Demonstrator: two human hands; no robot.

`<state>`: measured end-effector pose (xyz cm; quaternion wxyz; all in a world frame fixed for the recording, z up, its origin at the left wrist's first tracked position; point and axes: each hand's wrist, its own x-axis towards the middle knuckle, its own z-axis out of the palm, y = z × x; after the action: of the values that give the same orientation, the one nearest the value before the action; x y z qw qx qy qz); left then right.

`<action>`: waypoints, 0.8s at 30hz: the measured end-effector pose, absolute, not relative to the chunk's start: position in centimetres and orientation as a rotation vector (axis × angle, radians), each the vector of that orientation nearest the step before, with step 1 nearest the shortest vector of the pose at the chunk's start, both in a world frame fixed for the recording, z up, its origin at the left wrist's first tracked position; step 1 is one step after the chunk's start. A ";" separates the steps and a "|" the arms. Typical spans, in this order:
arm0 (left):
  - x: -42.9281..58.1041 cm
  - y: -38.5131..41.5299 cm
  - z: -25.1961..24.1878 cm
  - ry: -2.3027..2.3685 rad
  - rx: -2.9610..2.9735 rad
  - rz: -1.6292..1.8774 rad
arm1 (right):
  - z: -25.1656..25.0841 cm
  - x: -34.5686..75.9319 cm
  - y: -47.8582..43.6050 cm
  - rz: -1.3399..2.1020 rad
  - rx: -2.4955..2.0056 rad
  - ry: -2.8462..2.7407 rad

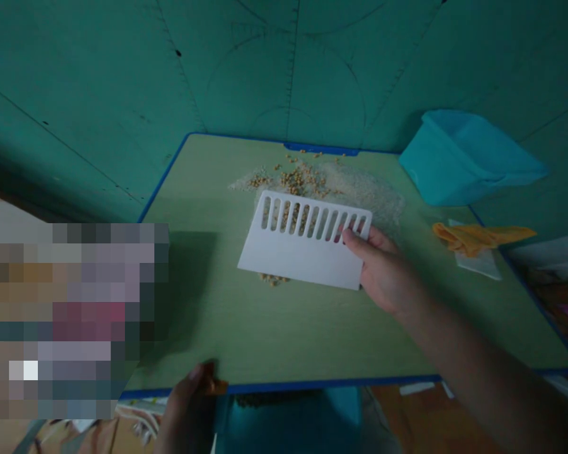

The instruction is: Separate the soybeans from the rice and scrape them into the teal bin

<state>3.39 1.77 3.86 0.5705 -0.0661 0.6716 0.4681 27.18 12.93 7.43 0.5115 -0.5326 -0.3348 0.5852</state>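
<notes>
My right hand grips the right edge of a white plastic scraper with a row of slots along its far side. The scraper stands tilted on a green desk with a blue rim. Beyond and under its slots lies a spread of white grains and tan beans; a few beans lie at its near edge. My left hand is at the desk's near edge, fingers curled around a small orange piece held against the rim.
A teal plastic bag or bin sits at the desk's far right corner. An orange cloth on a white sheet lies at the right edge. A green wall stands behind the desk. A blurred area covers the left.
</notes>
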 end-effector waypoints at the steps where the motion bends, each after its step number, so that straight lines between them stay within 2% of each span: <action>1: 3.5 1.8 3.8 1.558 -0.174 1.121 | 7.5 27.1 12.8 1.411 -1.282 -0.797; 10: 4.0 1.8 3.6 1.530 -0.102 1.259 | 7.8 27.3 12.3 1.422 -1.295 -0.815; 18: 3.7 1.7 3.4 1.369 -0.170 1.211 | 7.6 27.5 12.1 1.433 -1.261 -0.866; 24: 3.7 1.7 3.7 1.429 -0.155 1.211 | 7.6 27.5 12.0 1.459 -1.283 -0.849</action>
<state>3.71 1.66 3.71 0.5900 -0.0667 0.6139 0.5203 27.47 12.00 7.57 0.4889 -0.5277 -0.3492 0.6005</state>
